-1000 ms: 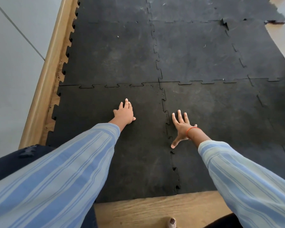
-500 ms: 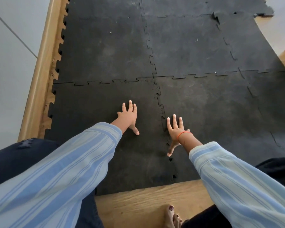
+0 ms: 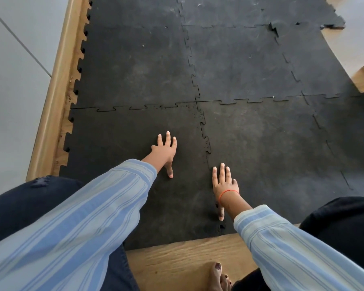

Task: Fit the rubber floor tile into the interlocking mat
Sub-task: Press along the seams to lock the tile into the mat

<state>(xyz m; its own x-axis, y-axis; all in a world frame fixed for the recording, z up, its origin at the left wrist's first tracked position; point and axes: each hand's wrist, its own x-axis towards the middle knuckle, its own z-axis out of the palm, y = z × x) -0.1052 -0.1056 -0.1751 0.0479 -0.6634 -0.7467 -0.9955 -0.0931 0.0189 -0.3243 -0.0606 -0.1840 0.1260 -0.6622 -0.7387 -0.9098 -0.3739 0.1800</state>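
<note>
Right hand (image 3: 224,185) slid nearer along the toothed seam since a moment ago, open and flat; left hand (image 3: 165,151) spread, pressing the black rubber floor tile (image 3: 124,148), at near-left of the dark interlocking mat (image 3: 261,133). Near teeth possibly unseated.

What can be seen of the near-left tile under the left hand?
The tile is black, scuffed rubber with jigsaw-tooth edges. It lies flat on the wood floor, locked to neighbours ahead and right, its left teeth free beside the skirting. The left hand presses on it, palm down; the right hand rests at its right seam.
</note>
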